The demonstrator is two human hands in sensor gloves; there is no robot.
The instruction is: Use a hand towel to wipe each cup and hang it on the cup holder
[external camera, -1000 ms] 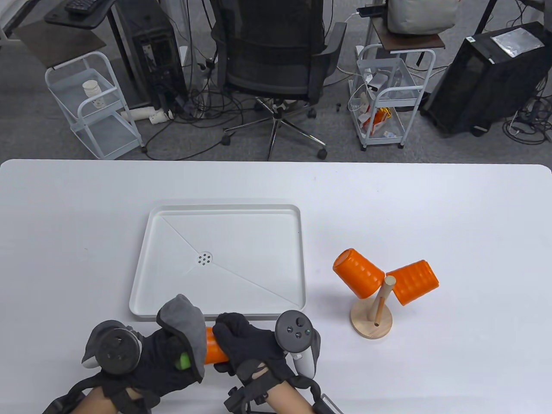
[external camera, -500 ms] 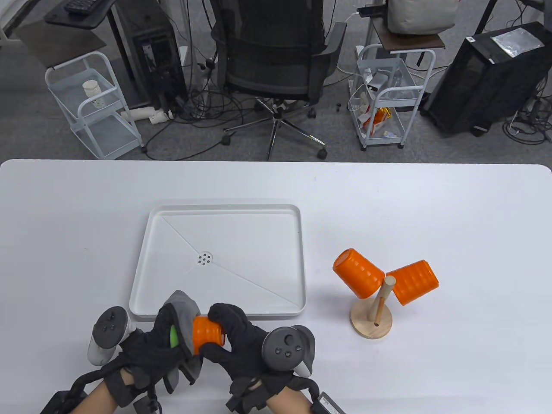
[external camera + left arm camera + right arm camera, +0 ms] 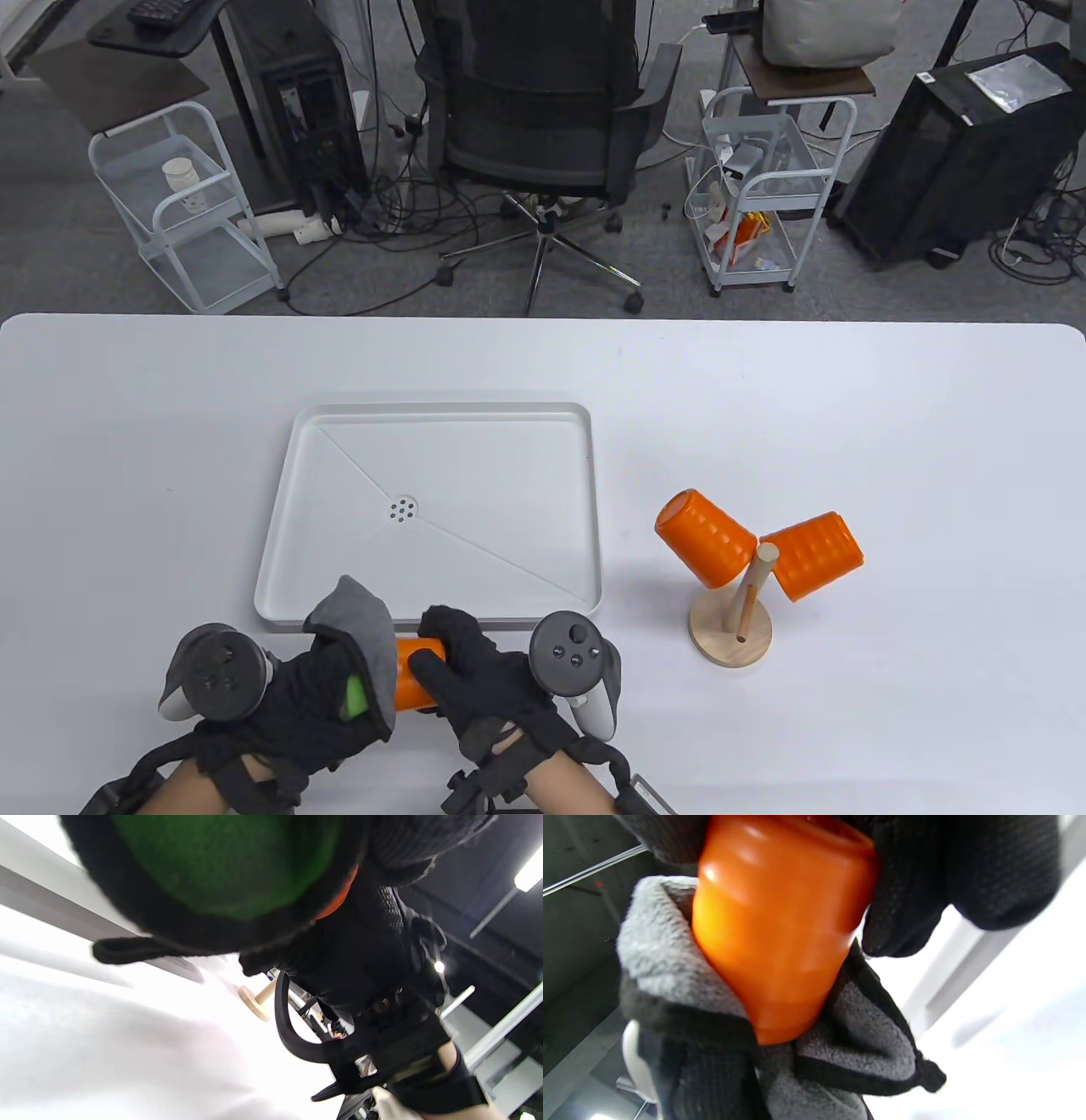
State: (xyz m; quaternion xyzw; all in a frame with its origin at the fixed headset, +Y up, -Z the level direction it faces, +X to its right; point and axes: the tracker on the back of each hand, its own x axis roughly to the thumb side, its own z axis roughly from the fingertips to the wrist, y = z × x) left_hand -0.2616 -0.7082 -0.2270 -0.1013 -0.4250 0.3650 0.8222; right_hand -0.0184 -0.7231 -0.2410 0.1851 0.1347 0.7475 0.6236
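An orange ribbed cup (image 3: 414,676) (image 3: 776,929) lies on its side between my hands, just in front of the tray's near edge. My right hand (image 3: 462,671) grips its right end, fingers curled over the top. My left hand (image 3: 339,688) holds the grey hand towel (image 3: 369,654) (image 3: 840,1052), which wraps round the cup's left end. Two more orange cups (image 3: 704,548) (image 3: 816,556) hang tilted on pegs of the wooden cup holder (image 3: 731,632) at the right. In the left wrist view the glove fills most of the frame and only a sliver of orange cup (image 3: 339,899) shows.
A white drain tray (image 3: 585,509) lies in the middle of the table, right behind my hands. The cup holder's round base (image 3: 254,1005) stands about a hand's width right of my right hand. An office chair and white carts stand beyond the table's far edge.
Both hands have twisted back and forth around the cup: half a second ago the cup was turned up with its end showing, and now it lies level again inside the towel.
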